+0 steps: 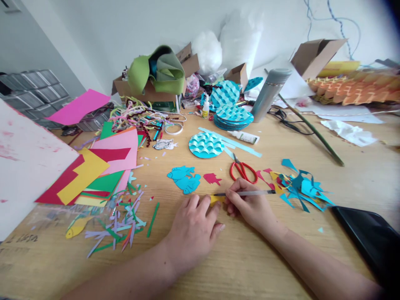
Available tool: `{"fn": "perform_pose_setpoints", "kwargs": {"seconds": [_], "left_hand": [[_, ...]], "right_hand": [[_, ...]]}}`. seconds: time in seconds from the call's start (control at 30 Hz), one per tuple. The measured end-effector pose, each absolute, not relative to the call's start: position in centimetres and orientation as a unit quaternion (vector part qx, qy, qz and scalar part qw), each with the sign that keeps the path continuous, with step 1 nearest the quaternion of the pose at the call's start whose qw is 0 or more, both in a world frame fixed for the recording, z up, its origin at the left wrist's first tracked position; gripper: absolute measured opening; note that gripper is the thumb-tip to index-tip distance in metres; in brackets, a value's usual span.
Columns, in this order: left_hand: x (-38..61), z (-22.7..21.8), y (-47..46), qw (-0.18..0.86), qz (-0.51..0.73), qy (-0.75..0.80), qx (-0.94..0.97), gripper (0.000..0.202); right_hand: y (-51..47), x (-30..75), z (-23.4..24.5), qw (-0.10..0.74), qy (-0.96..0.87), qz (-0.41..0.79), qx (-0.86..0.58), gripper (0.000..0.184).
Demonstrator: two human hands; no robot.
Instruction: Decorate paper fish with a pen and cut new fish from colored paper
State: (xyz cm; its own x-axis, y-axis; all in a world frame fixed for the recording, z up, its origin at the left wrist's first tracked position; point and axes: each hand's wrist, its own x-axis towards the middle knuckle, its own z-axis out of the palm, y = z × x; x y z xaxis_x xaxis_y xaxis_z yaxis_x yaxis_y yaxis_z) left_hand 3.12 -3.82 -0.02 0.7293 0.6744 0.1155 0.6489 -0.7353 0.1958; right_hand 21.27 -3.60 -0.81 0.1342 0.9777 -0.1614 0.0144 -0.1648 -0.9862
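Observation:
My right hand [245, 203] pinches a pen [254, 193] with a clear barrel, held nearly level, its dark tip pointing left. Under that tip lies a small yellow paper piece [216, 199], partly covered by my fingers. My left hand [196, 225] rests palm down, fingertips on the yellow piece's left side and thumb apart. Just beyond are blue paper fish [184, 180] with drawn lines and a small red paper fish [212, 178]. Red-handled scissors [242, 170] lie behind my right hand. Farther back sits a round blue disc [206, 146] with wavy paper strips.
Blue and red paper scraps [303, 187] and a black phone-like slab [368, 237] lie to the right. Coloured sheets [109, 158], thin strips [131, 225] and a yellow paper fish [76, 227] are left. Behind stand a grey flask [270, 93], glue bottles [246, 137] and stacked discs [233, 118].

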Motion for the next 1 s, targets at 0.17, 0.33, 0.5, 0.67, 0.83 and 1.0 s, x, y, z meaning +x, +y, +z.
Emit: {"fn": "perform_pose_setpoints", "kwargs": {"seconds": [0.17, 0.33, 0.5, 0.67, 0.83, 1.0], "left_hand": [[3.13, -0.05, -3.78, 0.065, 0.097, 0.355, 0.928, 0.044], [3.14, -0.11, -3.78, 0.056, 0.101, 0.355, 0.928, 0.043], [3.17, -0.12, -3.78, 0.056, 0.099, 0.356, 0.927, 0.043], [3.08, -0.14, -3.81, 0.059, 0.098, 0.355, 0.928, 0.043], [3.09, -0.24, -3.86, 0.057, 0.103, 0.356, 0.927, 0.044], [3.13, -0.1, -3.82, 0.056, 0.104, 0.355, 0.927, 0.043]], "right_hand": [[-3.51, 21.27, -1.0, 0.48, -0.431, 0.501, -0.577, 0.031], [-3.48, 21.22, -0.92, 0.48, -0.426, 0.497, -0.584, 0.031], [-3.49, 21.17, -0.78, 0.489, -0.407, 0.492, -0.594, 0.028], [-3.53, 21.16, -0.64, 0.497, -0.399, 0.49, -0.595, 0.026], [-3.52, 21.19, -0.44, 0.502, -0.402, 0.483, -0.594, 0.026], [-3.53, 21.22, -0.56, 0.488, -0.415, 0.49, -0.592, 0.029]]}}
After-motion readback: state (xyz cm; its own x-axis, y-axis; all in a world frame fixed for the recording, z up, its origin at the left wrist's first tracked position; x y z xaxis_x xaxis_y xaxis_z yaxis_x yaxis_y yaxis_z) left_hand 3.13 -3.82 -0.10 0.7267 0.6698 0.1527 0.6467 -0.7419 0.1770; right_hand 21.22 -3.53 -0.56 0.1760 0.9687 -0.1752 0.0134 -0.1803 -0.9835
